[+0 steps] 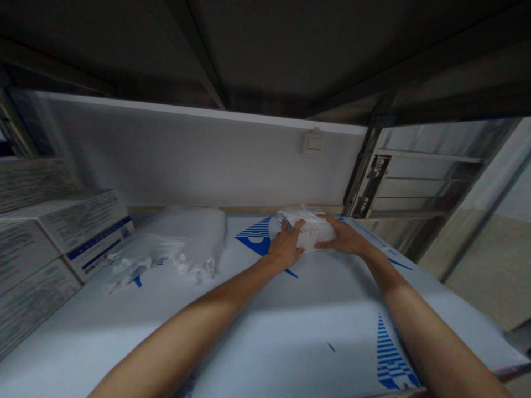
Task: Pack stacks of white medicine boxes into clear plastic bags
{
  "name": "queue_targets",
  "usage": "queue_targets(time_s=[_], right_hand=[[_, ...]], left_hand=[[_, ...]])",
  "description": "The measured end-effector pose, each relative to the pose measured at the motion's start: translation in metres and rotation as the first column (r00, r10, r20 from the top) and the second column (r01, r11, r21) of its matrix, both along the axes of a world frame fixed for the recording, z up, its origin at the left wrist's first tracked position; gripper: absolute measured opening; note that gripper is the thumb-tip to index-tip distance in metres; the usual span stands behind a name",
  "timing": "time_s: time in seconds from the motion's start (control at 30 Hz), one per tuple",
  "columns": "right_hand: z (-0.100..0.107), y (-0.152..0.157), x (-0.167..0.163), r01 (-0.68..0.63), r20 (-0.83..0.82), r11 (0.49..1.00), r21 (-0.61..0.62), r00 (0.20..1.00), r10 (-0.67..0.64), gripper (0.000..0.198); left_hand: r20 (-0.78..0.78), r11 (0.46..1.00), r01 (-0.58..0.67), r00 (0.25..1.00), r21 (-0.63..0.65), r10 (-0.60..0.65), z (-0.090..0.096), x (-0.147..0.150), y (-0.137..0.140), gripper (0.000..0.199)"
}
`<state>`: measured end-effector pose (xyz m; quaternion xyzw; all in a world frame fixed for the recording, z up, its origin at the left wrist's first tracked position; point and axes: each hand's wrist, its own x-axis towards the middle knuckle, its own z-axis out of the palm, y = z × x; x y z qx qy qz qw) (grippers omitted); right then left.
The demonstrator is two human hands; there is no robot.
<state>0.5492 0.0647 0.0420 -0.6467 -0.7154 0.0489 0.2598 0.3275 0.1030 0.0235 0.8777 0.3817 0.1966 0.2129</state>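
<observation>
A white package in clear plastic wrap (312, 228) lies toward the back of the shelf, close to the rear wall. My left hand (286, 243) is on its left side, fingers curled against the wrap. On its right side rests my right hand (342, 236), thumb in front and fingers behind. Between them the two hands grip the package. Its contents are hidden by the wrapping. Farther left, a larger white bundle in a clear plastic bag (199, 232) lies on the same surface, its crumpled bag ends facing me.
Stacked cartons (83, 232) with printed text stand at the left. A pale sheet with blue printing (265, 326) covers the shelf. Dark beams (199, 50) run low overhead. A switch (313, 143) sits on the back wall, and a metal upright (360, 171) stands at the right.
</observation>
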Motion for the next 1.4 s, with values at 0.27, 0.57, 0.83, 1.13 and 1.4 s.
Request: queue_targets(time_s=[0.27,0.57,0.83,1.13,1.4], right_hand=[[-0.022,0.009,0.017,0.072,0.030,0.988,0.136,0.997,-0.077,0.084],[-0.032,0.004,0.017,0.130,0.105,0.978,0.164,0.983,-0.148,0.091],[0.002,-0.012,-0.021,0.112,0.321,0.915,0.387,0.914,-0.248,0.081],[0.028,0.016,-0.165,-0.433,0.408,0.810,0.397,0.873,0.267,0.024],[-0.013,0.028,-0.235,-0.469,0.599,0.815,0.340,0.776,0.197,0.019]], left_hand=[[0.011,0.998,0.069,0.998,-0.004,-0.069,0.000,0.007,0.017,0.080],[0.023,0.992,0.123,0.992,-0.023,-0.123,0.008,-0.006,0.018,0.108],[-0.002,0.953,0.118,0.992,0.280,-0.122,0.030,-0.119,0.000,0.057],[0.012,0.869,-0.108,0.993,0.482,0.116,0.037,-0.261,0.030,0.037],[-0.082,0.863,-0.104,0.983,0.495,0.165,0.006,-0.293,0.025,0.025]])
